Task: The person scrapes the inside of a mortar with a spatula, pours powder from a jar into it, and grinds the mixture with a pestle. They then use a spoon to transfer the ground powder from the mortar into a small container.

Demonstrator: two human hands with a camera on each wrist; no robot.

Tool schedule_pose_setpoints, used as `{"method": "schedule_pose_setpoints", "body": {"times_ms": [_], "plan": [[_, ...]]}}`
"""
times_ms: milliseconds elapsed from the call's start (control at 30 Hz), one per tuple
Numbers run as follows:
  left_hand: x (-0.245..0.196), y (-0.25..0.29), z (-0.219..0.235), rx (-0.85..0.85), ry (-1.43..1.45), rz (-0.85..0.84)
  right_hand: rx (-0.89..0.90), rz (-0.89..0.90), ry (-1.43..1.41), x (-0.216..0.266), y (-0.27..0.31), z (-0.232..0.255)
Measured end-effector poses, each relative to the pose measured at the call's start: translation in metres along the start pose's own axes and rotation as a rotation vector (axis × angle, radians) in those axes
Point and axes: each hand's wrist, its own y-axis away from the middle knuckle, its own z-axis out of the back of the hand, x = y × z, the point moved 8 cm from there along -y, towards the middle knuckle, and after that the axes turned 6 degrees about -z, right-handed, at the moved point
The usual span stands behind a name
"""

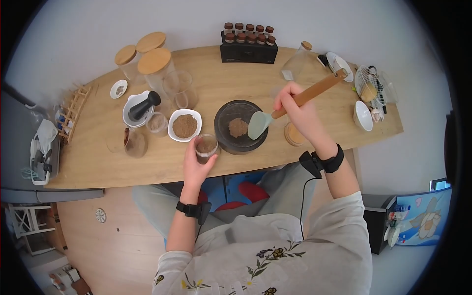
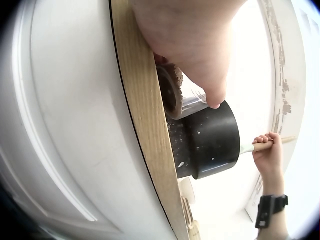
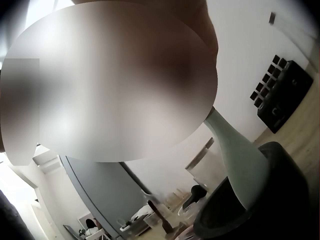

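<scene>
My left hand point(image 1: 196, 168) grips a small clear jar point(image 1: 206, 146) of brown powder beside the black mortar point(image 1: 227, 142). In the left wrist view the jar point(image 2: 190, 97) stands close against the mortar's dark wall point(image 2: 215, 142), near the table edge. A spatula's wooden handle point(image 1: 314, 92) is held in my right hand point(image 1: 304, 114). Its pale green head point(image 1: 258, 126) reaches into the mortar, beside a heap of brown powder point(image 1: 238, 127). The right wrist view shows the green head point(image 3: 242, 162) dipping past the mortar's rim point(image 3: 275, 150); a blur covers much of that view.
Left of the jar are a white square bowl of brown powder point(image 1: 185, 126), a white bowl point(image 1: 129, 119) with a black pestle point(image 1: 146, 105), and several glass vessels. A spice rack point(image 1: 249, 50) stands behind; a wooden-lidded bottle point(image 1: 297, 61) and white bowl point(image 1: 363, 116) are to the right.
</scene>
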Motion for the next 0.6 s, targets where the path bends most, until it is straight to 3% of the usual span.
{"method": "schedule_pose_setpoints", "body": {"times_ms": [67, 167, 367, 467, 600], "plan": [[0.0, 0.0, 0.0, -0.015, 0.004, -0.008, -0.03, 0.047, 0.351, 0.013, 0.005, 0.007], [-0.001, 0.0, -0.001, -0.012, 0.01, -0.002, -0.088, -0.084, 0.425, 0.013, 0.015, 0.013], [0.0, 0.001, 0.0, -0.009, 0.014, 0.012, -0.2, 0.006, 0.383, 0.013, 0.024, 0.024], [-0.001, 0.0, -0.001, -0.005, 0.013, 0.018, -0.137, -0.048, 0.363, 0.028, 0.022, 0.016], [-0.001, 0.0, -0.001, -0.009, 0.011, 0.017, -0.11, 0.017, 0.474, 0.035, 0.013, 0.004]]}}
